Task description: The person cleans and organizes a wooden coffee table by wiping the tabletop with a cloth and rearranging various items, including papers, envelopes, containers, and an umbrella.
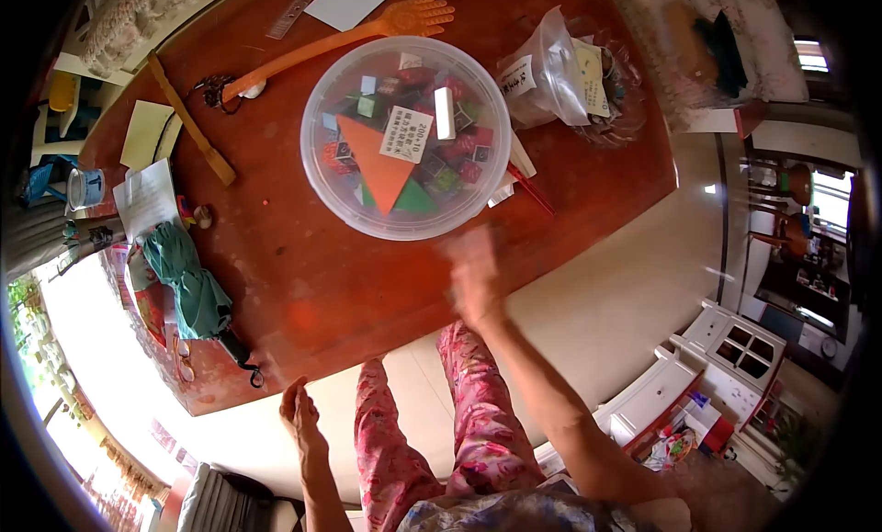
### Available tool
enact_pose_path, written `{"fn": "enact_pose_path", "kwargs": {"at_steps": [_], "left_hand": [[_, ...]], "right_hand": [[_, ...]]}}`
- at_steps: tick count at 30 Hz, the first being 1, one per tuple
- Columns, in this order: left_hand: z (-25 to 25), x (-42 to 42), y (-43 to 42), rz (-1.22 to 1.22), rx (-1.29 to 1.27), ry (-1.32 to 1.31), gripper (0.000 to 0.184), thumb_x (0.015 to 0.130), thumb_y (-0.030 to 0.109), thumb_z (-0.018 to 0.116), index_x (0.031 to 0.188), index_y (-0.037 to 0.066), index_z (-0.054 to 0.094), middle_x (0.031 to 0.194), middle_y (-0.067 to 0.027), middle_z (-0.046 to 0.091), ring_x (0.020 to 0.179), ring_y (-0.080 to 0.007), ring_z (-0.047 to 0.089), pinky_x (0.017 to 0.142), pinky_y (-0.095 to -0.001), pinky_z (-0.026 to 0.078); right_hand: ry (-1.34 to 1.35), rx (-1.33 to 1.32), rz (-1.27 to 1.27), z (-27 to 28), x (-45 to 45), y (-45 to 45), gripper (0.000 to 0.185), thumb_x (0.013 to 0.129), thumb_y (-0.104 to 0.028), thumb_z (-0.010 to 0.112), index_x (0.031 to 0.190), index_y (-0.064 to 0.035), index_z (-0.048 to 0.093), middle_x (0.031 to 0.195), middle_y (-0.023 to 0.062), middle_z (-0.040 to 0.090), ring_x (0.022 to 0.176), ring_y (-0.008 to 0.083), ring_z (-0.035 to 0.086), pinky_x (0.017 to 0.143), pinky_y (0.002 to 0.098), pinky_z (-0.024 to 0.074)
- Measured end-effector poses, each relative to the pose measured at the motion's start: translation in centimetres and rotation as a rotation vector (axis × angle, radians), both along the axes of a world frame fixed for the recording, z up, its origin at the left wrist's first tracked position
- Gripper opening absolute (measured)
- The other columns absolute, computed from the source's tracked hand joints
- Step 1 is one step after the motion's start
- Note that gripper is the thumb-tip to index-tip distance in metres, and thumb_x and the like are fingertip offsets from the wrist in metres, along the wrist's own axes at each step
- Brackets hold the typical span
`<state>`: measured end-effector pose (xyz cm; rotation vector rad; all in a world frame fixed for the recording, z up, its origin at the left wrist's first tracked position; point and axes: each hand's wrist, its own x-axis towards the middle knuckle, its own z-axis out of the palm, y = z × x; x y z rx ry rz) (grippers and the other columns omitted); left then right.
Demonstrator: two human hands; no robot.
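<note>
Bright daylight here, pouring in from the window (69, 348), lower left of the worktop (386, 302), and burning out to pure white beside it. The worktop itself is evenly lit, with a soft sheen near its front edge. Glints catch the tub lid (331, 183). The right hand (476, 275) smears with motion blur. Heavy fisheye bending curves everything outward, and black corners close in around a round view.
</note>
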<state>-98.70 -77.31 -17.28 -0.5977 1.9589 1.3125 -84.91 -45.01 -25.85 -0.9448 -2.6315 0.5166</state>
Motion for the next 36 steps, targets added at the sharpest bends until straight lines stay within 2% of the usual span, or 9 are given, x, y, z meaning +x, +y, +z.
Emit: {"fn": "enact_pose_path", "kwargs": {"at_steps": [2,3,6,10,14,16,18,23,36], "left_hand": [[0.0,-0.6,-1.6,-0.007,-0.025,0.006,0.020,0.090,0.021,0.056,0.100,0.005,0.062,0.058,0.0086,0.035,0.048,0.0011,0.028,0.042,-0.0151,0.020],[-0.6,-0.4,-2.5,0.012,-0.016,-0.015,0.021,0.090,0.022,0.055,0.099,0.005,0.061,0.058,0.0087,0.035,0.047,0.0011,0.027,0.042,-0.0151,0.019],[-0.7,-0.4,-3.1,0.033,0.035,-0.031,0.020,0.090,0.022,0.055,0.099,0.005,0.061,0.057,0.0088,0.034,0.047,0.0007,0.027,0.042,-0.0154,0.020],[0.8,0.5,-2.0,0.021,0.091,-0.028,0.019,0.090,0.020,0.055,0.099,0.004,0.061,0.057,0.0087,0.036,0.047,0.0000,0.028,0.043,-0.0158,0.021],[1.1,0.7,-2.7,0.094,0.102,-0.062,0.017,0.090,0.018,0.056,0.098,0.004,0.062,0.056,0.0085,0.038,0.046,0.0000,0.029,0.041,-0.0164,0.020],[0.6,0.8,-3.2,0.143,0.113,-0.069,0.017,0.090,0.018,0.057,0.097,0.004,0.062,0.056,0.0083,0.038,0.046,0.0000,0.030,0.041,-0.0165,0.020],[0.2,0.6,-3.0,0.218,0.134,-0.080,0.017,0.090,0.019,0.057,0.097,0.004,0.061,0.056,0.0080,0.038,0.046,-0.0002,0.029,0.041,-0.0166,0.019],[0.8,-1.2,-2.7,0.301,0.178,-0.036,0.018,0.090,0.019,0.057,0.097,0.004,0.061,0.056,0.0077,0.038,0.046,-0.0004,0.028,0.041,-0.0169,0.019],[0.4,-4.0,-5.9,0.392,0.166,-0.058,0.017,0.090,0.020,0.058,0.097,0.005,0.062,0.056,0.0079,0.037,0.046,-0.0002,0.029,0.042,-0.0164,0.019]], "right_hand": [[-0.259,0.449,-0.344,0.5,2.6,3.8,0.036,0.095,-0.015,0.036,0.129,-0.0023,0.041,0.115,0.0152,0.052,0.113,0.0259,0.050,0.092,0.0415,0.0427],[0.182,0.026,-0.469,-1.8,0.5,1.3,0.035,0.094,-0.011,0.039,0.127,0.0011,0.042,0.127,0.0209,0.046,0.128,0.0339,0.032,0.108,0.0438,0.0211],[0.193,-0.241,-0.379,-0.4,-1.3,-2.8,0.040,0.091,-0.003,0.041,0.130,0.0003,0.041,0.133,0.0179,0.043,0.131,0.0351,0.030,0.109,0.0393,0.0212],[-0.006,-0.101,0.253,0.2,-2.7,-5.9,0.037,0.074,-0.004,0.060,0.111,-0.0030,0.055,0.124,0.0142,0.048,0.117,0.0345,0.046,0.093,0.0389,0.0428],[0.196,-0.419,-0.579,0.8,-3.1,-0.6,0.039,0.092,-0.009,0.043,0.131,-0.0039,0.043,0.137,0.0215,0.031,0.094,0.0229,0.054,0.071,0.0347,0.0511],[-0.085,0.186,-0.520,-1.4,-6.5,-1.9,0.041,0.091,-0.007,0.042,0.131,0.0026,0.038,0.136,0.0271,0.030,0.115,0.0373,0.040,0.097,0.0489,0.0325],[-0.165,-0.120,-0.278,1.3,-12.0,-6.3,0.047,0.090,-0.010,0.042,0.132,0.0065,0.028,0.132,0.0271,0.031,0.123,0.0410,0.031,0.104,0.0458,0.0226],[0.012,-0.162,0.421,0.0,-15.7,-12.5,0.045,0.074,0.010,0.047,0.119,0.0129,0.045,0.137,0.0244,0.032,0.125,0.0399,0.034,0.103,0.0480,0.0326],[0.185,-0.530,0.535,0.3,-20.9,-12.6,0.034,0.089,-0.003,0.037,0.120,0.0028,0.051,0.126,0.0206,0.045,0.121,0.0364,0.040,0.104,0.0395,0.0334]]}}
